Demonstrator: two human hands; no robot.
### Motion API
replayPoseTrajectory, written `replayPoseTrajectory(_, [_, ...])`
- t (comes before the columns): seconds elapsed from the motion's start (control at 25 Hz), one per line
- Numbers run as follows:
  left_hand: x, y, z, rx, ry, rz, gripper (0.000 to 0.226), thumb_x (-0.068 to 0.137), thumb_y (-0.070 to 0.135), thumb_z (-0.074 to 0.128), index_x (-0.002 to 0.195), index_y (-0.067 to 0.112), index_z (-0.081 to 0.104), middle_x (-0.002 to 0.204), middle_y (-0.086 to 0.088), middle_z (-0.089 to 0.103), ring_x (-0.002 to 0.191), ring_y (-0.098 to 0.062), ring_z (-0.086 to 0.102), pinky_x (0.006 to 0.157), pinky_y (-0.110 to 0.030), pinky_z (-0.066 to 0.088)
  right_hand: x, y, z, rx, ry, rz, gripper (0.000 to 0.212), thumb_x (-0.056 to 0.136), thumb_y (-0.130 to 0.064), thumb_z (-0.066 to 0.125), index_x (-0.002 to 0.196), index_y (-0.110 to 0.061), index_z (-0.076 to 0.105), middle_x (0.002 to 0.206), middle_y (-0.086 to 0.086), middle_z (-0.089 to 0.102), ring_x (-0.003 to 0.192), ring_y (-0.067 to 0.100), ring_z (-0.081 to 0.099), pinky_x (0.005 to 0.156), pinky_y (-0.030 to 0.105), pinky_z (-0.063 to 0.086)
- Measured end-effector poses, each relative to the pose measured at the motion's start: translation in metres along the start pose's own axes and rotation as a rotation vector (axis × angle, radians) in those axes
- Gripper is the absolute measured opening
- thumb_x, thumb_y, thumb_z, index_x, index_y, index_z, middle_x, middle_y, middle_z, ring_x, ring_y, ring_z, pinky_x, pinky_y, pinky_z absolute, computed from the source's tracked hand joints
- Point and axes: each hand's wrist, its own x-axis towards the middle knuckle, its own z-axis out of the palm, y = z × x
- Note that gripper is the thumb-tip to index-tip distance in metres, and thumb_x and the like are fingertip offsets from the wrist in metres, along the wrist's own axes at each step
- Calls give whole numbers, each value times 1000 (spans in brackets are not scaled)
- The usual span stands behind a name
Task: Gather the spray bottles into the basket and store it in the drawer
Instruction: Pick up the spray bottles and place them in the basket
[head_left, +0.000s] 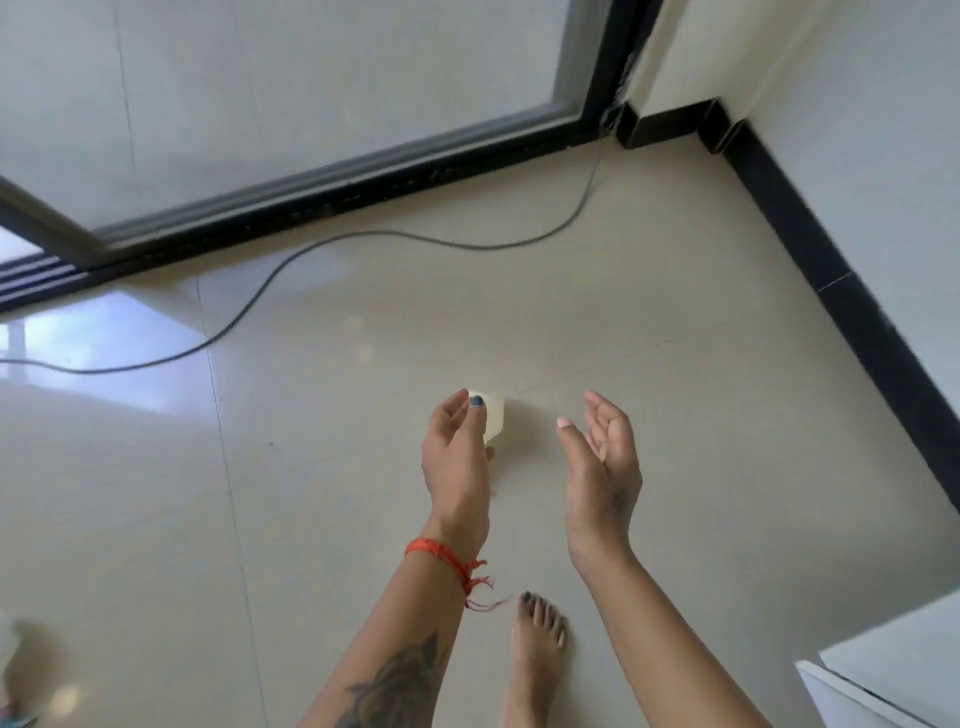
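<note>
Both hands are hanging in mid-air over the floor (363, 332), lower centre of the frame. No spray bottle, basket or drawer is identifiable in this view, so I cannot tell where they are.

Left hand (457, 457): back of the hand is facing the camera, fingers pointing up-frame and loosely curled. A small pale object (496, 418) is sitting just behind the fingertips, partly hidden by them. Can't tell whether the fingers are grasping it or it is lying on the tile beyond them, and can't tell what it is. A red thread band (441, 553) is wrapping the left wrist, loose ends dangling toward centre frame. A tattoo is showing on the left forearm.

Right hand (602, 457): palm is turning inward toward the left hand, fingers released and spread, gripping nothing.

The two hands are staying apart, bare tile showing between them.

A bare foot (537, 639) is standing on the tile at bottom centre, between the forearms.

A grey cable (249, 306) is snaking across the floor from the left edge to the upper-right corner of the room. A dark-framed glass door (311, 93) is filling the upper left. A black skirting (831, 260) is running down the right side. A white furniture corner (893, 670) is poking in at bottom right. A blurred item is sitting at the bottom left edge, unreadable.
</note>
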Motion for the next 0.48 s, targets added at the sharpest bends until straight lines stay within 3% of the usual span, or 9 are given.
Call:
replayPoseTrajectory(0.16, [68, -27, -17, 26, 72, -39, 34, 91, 21, 53, 125, 20, 53, 123, 2, 58, 97, -10, 58, 94, -35, 49, 38, 52, 41, -81, -53, 66, 37, 84, -13, 61, 119, -22, 55, 127, -2, 57, 121, 7, 50, 100, 22, 37])
replayPoseTrajectory(0.36, [150, -85, -29, 179, 66, -13, 45, 88, 29, 57, 131, 27, 46, 140, 5, 48, 118, -14, 49, 107, -41, 39, 84, 142, 73, -191, -98, 193, 54, 80, -14, 65, 129, -22, 45, 137, -1, 48, 124, 13, 47, 102, 30, 39])
replayPoseTrajectory(0.48, [195, -115, -24, 349, 5, 118, 66, 83, 33, 63, 141, 33, 32, 150, 7, 34, 134, -16, 37, 111, -36, 32, 109, 198, 85, -290, -119, 322, 75, 75, -18, 70, 138, -26, 31, 139, 0, 45, 118, 15, 49, 92, 28, 39])
